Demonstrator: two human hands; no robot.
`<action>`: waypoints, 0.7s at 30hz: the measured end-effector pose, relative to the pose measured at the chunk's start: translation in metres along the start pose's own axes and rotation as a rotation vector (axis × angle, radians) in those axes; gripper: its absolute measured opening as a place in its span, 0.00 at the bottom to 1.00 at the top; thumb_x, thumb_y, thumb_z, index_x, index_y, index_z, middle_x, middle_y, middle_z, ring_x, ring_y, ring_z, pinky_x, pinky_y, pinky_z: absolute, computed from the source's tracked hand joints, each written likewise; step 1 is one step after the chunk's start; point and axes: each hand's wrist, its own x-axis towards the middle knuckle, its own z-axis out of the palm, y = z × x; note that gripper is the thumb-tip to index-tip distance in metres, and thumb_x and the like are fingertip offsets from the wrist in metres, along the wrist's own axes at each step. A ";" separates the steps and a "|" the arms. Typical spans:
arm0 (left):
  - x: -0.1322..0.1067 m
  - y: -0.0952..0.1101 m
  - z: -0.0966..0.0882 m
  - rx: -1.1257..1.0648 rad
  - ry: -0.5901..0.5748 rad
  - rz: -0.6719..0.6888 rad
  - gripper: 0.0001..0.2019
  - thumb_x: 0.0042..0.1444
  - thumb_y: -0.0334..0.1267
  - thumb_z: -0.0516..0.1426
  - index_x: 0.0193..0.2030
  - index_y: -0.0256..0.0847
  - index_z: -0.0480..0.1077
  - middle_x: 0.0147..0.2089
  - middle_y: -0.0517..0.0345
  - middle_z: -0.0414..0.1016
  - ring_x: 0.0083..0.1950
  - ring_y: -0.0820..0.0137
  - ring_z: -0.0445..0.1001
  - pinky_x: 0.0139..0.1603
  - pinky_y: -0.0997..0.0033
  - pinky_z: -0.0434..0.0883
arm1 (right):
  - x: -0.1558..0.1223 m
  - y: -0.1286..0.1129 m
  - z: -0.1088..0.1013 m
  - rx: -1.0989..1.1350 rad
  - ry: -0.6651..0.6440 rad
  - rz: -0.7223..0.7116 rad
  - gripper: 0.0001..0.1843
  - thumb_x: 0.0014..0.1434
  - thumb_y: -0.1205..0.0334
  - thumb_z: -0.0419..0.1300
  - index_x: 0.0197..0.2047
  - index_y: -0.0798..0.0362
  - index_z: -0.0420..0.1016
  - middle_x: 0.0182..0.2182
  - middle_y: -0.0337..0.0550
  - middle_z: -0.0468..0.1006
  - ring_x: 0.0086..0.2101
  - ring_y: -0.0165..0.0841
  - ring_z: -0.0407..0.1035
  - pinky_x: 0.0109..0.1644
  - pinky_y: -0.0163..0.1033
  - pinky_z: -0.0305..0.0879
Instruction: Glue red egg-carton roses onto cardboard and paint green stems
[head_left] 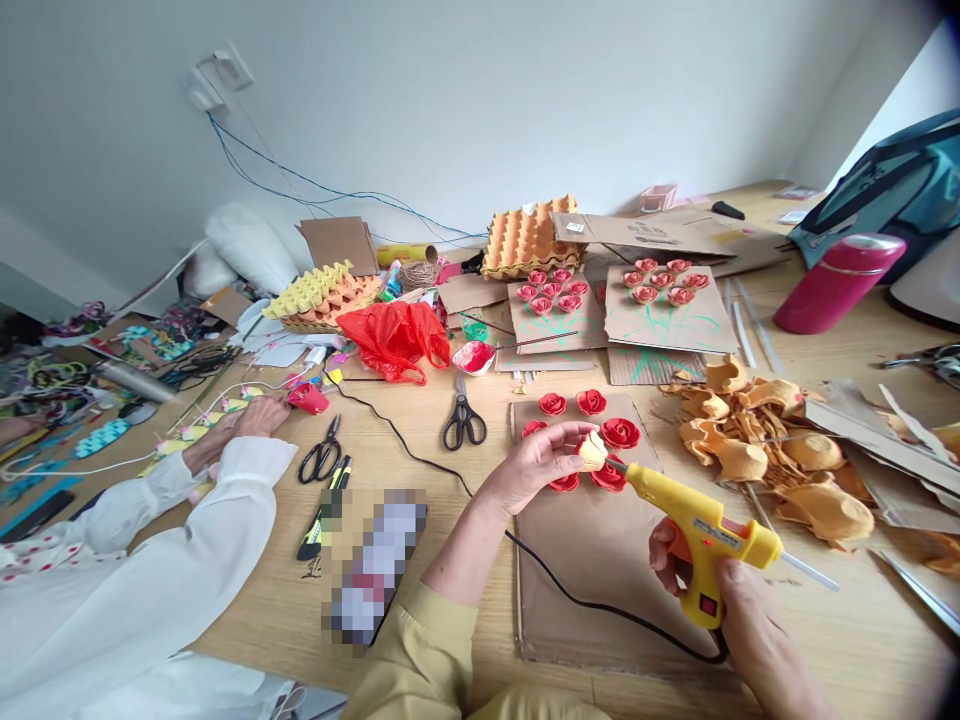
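Between the fingertips of my left hand is a small cream-yellow paper flower. My right hand is wrapped round a yellow hot glue gun, whose nozzle points left and meets or nearly meets the flower; I cannot tell if they touch. A clear glue stick pokes out of the gun's back end. Below both hands lies a brown cardboard sheet. Several red paper roses lie on its upper part, some partly hidden behind my left hand and the nozzle.
Torn orange egg-carton pieces are heaped at right. Black scissors, a second pair and a cutter lie left. Rose-covered cardboards and a pink bottle stand behind. A co-worker's white sleeve reaches in from left.
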 end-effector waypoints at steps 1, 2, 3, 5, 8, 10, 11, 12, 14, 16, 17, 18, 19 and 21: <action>0.000 -0.001 0.000 -0.006 -0.006 0.003 0.28 0.52 0.46 0.68 0.59 0.42 0.73 0.57 0.47 0.75 0.57 0.60 0.73 0.61 0.62 0.68 | 0.000 0.002 -0.002 -0.002 -0.005 0.004 0.29 0.62 0.31 0.49 0.43 0.45 0.77 0.33 0.46 0.73 0.28 0.36 0.62 0.30 0.43 0.62; 0.000 -0.001 0.000 -0.012 -0.009 0.004 0.27 0.52 0.45 0.68 0.59 0.42 0.73 0.57 0.47 0.75 0.57 0.61 0.73 0.60 0.62 0.68 | 0.000 0.004 -0.003 -0.005 -0.013 0.005 0.30 0.61 0.30 0.49 0.43 0.45 0.77 0.32 0.45 0.72 0.28 0.36 0.62 0.30 0.43 0.62; 0.000 -0.002 0.000 -0.019 -0.012 0.005 0.27 0.53 0.44 0.68 0.59 0.42 0.73 0.57 0.47 0.74 0.57 0.61 0.73 0.60 0.63 0.68 | 0.001 0.006 -0.004 -0.006 -0.016 0.005 0.30 0.61 0.29 0.49 0.44 0.45 0.77 0.33 0.45 0.72 0.28 0.36 0.62 0.30 0.42 0.62; 0.000 -0.003 0.000 -0.034 -0.014 0.006 0.26 0.53 0.43 0.68 0.59 0.42 0.73 0.57 0.47 0.74 0.56 0.63 0.73 0.59 0.64 0.67 | 0.001 0.009 -0.006 -0.006 -0.028 -0.004 0.31 0.61 0.28 0.48 0.45 0.44 0.76 0.33 0.44 0.72 0.28 0.35 0.62 0.31 0.42 0.62; 0.000 -0.003 0.000 -0.053 -0.016 0.001 0.25 0.54 0.42 0.68 0.58 0.42 0.74 0.56 0.49 0.75 0.55 0.65 0.73 0.58 0.67 0.67 | 0.001 0.010 -0.006 -0.004 -0.039 -0.021 0.30 0.62 0.30 0.47 0.45 0.44 0.75 0.33 0.43 0.72 0.28 0.35 0.62 0.31 0.42 0.62; 0.000 -0.003 0.000 -0.056 -0.017 -0.005 0.25 0.53 0.42 0.68 0.58 0.43 0.74 0.55 0.49 0.75 0.54 0.66 0.73 0.58 0.67 0.67 | 0.000 0.007 -0.004 -0.008 -0.043 -0.021 0.29 0.62 0.31 0.48 0.45 0.45 0.75 0.33 0.43 0.72 0.28 0.35 0.62 0.30 0.42 0.62; 0.000 -0.002 0.000 -0.055 -0.016 -0.009 0.25 0.53 0.42 0.68 0.58 0.43 0.74 0.54 0.50 0.75 0.54 0.66 0.73 0.58 0.67 0.67 | -0.001 0.006 -0.004 -0.011 -0.038 -0.022 0.29 0.63 0.31 0.48 0.44 0.45 0.75 0.32 0.43 0.72 0.28 0.35 0.62 0.31 0.42 0.62; 0.000 -0.002 0.000 -0.054 -0.013 -0.011 0.25 0.53 0.43 0.68 0.57 0.43 0.74 0.54 0.50 0.76 0.54 0.66 0.73 0.57 0.67 0.67 | -0.002 0.005 -0.003 -0.014 -0.035 -0.022 0.28 0.63 0.32 0.48 0.44 0.46 0.75 0.32 0.43 0.72 0.28 0.35 0.62 0.31 0.42 0.62; 0.000 -0.001 0.001 -0.057 -0.010 -0.012 0.25 0.52 0.43 0.68 0.57 0.43 0.74 0.54 0.50 0.76 0.54 0.66 0.73 0.57 0.67 0.66 | -0.003 0.003 -0.002 -0.020 -0.032 -0.021 0.28 0.64 0.34 0.47 0.45 0.46 0.75 0.32 0.43 0.71 0.29 0.35 0.62 0.32 0.42 0.62; 0.000 -0.001 0.001 -0.064 -0.014 -0.010 0.25 0.53 0.43 0.68 0.57 0.43 0.74 0.55 0.50 0.75 0.53 0.66 0.73 0.57 0.68 0.66 | -0.003 0.002 -0.002 -0.026 -0.044 -0.017 0.27 0.65 0.34 0.47 0.45 0.47 0.74 0.32 0.43 0.72 0.29 0.35 0.62 0.32 0.41 0.61; 0.000 -0.001 0.001 -0.068 -0.018 -0.008 0.24 0.53 0.43 0.68 0.57 0.43 0.74 0.55 0.50 0.75 0.53 0.66 0.73 0.57 0.68 0.66 | -0.003 0.003 -0.002 -0.031 -0.055 -0.011 0.27 0.65 0.34 0.47 0.45 0.47 0.74 0.32 0.43 0.72 0.30 0.35 0.63 0.33 0.41 0.61; 0.000 -0.002 0.000 -0.071 -0.022 -0.006 0.24 0.53 0.43 0.68 0.57 0.43 0.74 0.55 0.50 0.75 0.53 0.67 0.73 0.57 0.68 0.66 | -0.003 0.003 -0.002 -0.035 -0.062 -0.008 0.27 0.65 0.34 0.47 0.45 0.46 0.74 0.32 0.42 0.72 0.30 0.35 0.63 0.33 0.40 0.61; 0.000 -0.002 0.000 -0.072 -0.024 -0.005 0.25 0.53 0.43 0.68 0.57 0.43 0.74 0.55 0.50 0.75 0.53 0.67 0.73 0.57 0.69 0.66 | -0.003 0.003 -0.003 -0.037 -0.066 -0.006 0.27 0.65 0.34 0.47 0.45 0.46 0.74 0.32 0.42 0.72 0.30 0.35 0.63 0.33 0.40 0.61; 0.000 -0.003 0.000 -0.068 -0.027 -0.004 0.25 0.53 0.44 0.68 0.58 0.44 0.74 0.55 0.50 0.75 0.53 0.67 0.73 0.57 0.69 0.66 | -0.002 0.004 -0.003 -0.036 -0.069 -0.011 0.27 0.66 0.34 0.47 0.45 0.46 0.74 0.32 0.42 0.72 0.30 0.35 0.63 0.34 0.40 0.62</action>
